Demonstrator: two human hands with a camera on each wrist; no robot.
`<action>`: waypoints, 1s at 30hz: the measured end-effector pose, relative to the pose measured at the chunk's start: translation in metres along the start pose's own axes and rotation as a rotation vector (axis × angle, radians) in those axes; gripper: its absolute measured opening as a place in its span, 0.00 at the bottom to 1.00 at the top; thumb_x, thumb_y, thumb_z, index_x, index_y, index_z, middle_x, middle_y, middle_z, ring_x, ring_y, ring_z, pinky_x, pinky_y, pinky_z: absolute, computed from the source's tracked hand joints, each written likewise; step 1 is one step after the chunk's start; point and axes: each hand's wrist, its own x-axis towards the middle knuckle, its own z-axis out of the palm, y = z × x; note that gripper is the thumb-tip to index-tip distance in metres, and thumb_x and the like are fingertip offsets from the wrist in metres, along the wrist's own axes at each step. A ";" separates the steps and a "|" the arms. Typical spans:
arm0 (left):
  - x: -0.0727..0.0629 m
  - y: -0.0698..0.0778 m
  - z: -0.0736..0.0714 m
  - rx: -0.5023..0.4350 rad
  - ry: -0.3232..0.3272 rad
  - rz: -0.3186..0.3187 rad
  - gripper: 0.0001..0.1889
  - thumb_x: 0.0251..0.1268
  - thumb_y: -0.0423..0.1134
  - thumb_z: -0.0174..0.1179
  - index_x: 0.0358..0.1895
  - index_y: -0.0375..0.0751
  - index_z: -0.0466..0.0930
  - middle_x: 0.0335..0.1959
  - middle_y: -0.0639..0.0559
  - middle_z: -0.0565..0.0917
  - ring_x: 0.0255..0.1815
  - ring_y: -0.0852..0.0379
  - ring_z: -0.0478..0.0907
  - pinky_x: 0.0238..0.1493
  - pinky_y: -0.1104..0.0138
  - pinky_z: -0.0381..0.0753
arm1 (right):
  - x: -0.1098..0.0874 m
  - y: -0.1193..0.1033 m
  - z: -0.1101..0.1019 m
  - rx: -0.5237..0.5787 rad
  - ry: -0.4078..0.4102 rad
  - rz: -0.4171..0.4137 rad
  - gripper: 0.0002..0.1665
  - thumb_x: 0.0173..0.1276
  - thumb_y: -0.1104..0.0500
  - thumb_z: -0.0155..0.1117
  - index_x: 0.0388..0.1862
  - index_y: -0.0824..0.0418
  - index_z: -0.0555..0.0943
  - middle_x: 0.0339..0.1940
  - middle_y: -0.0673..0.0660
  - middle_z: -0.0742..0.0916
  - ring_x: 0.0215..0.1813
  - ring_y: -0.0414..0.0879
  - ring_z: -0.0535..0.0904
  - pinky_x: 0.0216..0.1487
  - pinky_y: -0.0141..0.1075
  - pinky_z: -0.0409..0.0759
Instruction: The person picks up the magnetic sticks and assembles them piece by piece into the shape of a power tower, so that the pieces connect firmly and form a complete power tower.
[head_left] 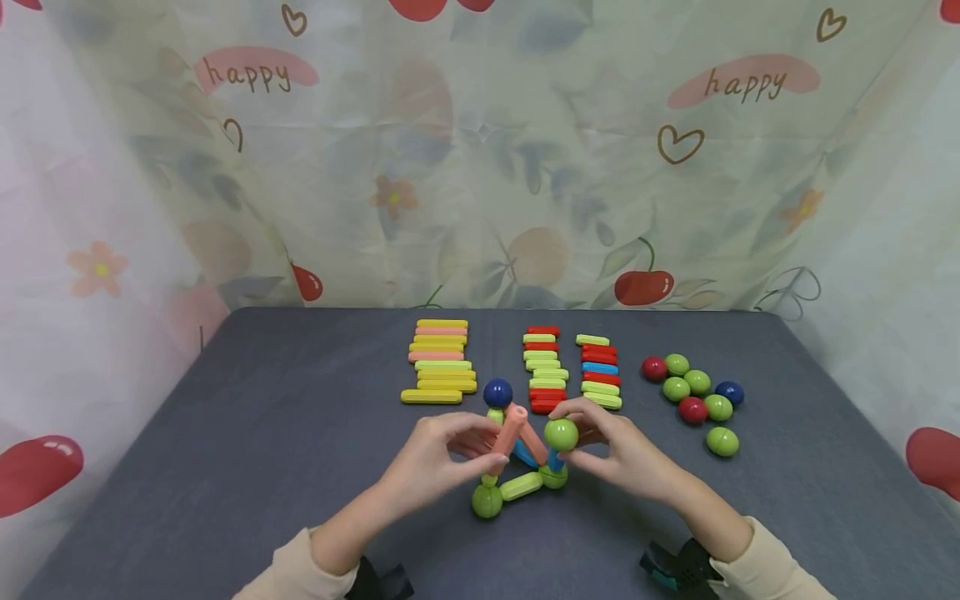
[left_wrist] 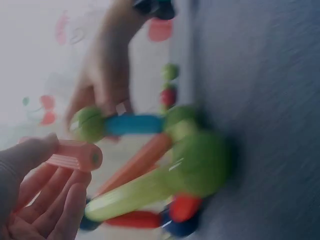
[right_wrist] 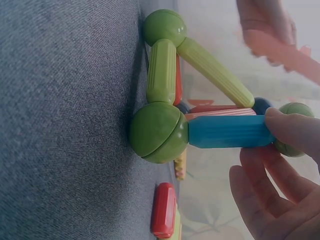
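My left hand [head_left: 442, 454] pinches a pink rod [head_left: 510, 437] between thumb and fingers, tilted above a frame of balls and rods. In the left wrist view, the end of this rod [left_wrist: 91, 157] points free of the frame. My right hand [head_left: 626, 454] pinches a green ball [head_left: 561, 434] at the top of an upright blue rod [right_wrist: 227, 131]. That rod stands on a lower green ball [right_wrist: 157, 131]. A yellow-green rod [head_left: 522, 487] links it to another green ball [head_left: 487, 501]. A dark blue ball [head_left: 497, 393] and another pink rod [head_left: 533, 444] show behind.
Yellow and pink rods [head_left: 442, 375] lie in a column at the back. Two shorter columns of red and green rods [head_left: 547, 362] lie right of it, one with a blue rod [head_left: 600, 367]. Several loose balls [head_left: 718, 407] sit at the right on the dark table [head_left: 300, 417].
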 end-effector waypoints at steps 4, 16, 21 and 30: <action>0.000 -0.006 0.016 0.029 -0.055 -0.028 0.13 0.61 0.38 0.67 0.46 0.38 0.84 0.40 0.47 0.87 0.35 0.61 0.86 0.37 0.74 0.82 | -0.001 0.001 0.000 0.007 0.001 -0.005 0.25 0.64 0.66 0.67 0.58 0.60 0.70 0.49 0.57 0.82 0.45 0.37 0.81 0.47 0.34 0.83; -0.001 -0.012 0.025 0.224 -0.067 0.018 0.10 0.56 0.36 0.70 0.41 0.40 0.86 0.31 0.52 0.87 0.29 0.71 0.79 0.31 0.77 0.79 | 0.000 0.000 0.000 0.006 0.000 0.017 0.25 0.64 0.66 0.67 0.58 0.60 0.70 0.49 0.57 0.82 0.45 0.37 0.80 0.47 0.40 0.84; -0.002 -0.014 0.028 0.239 -0.052 0.037 0.08 0.56 0.35 0.70 0.40 0.40 0.86 0.30 0.53 0.85 0.27 0.72 0.76 0.30 0.77 0.78 | -0.001 0.001 0.000 0.001 0.002 0.014 0.25 0.63 0.66 0.67 0.58 0.61 0.70 0.48 0.57 0.82 0.45 0.38 0.80 0.47 0.40 0.84; -0.002 -0.015 0.032 0.235 -0.017 0.036 0.08 0.55 0.35 0.71 0.39 0.40 0.86 0.30 0.53 0.84 0.26 0.71 0.74 0.28 0.77 0.77 | -0.003 -0.001 -0.003 0.034 -0.011 0.035 0.25 0.65 0.63 0.67 0.60 0.60 0.71 0.51 0.55 0.82 0.46 0.37 0.80 0.48 0.37 0.83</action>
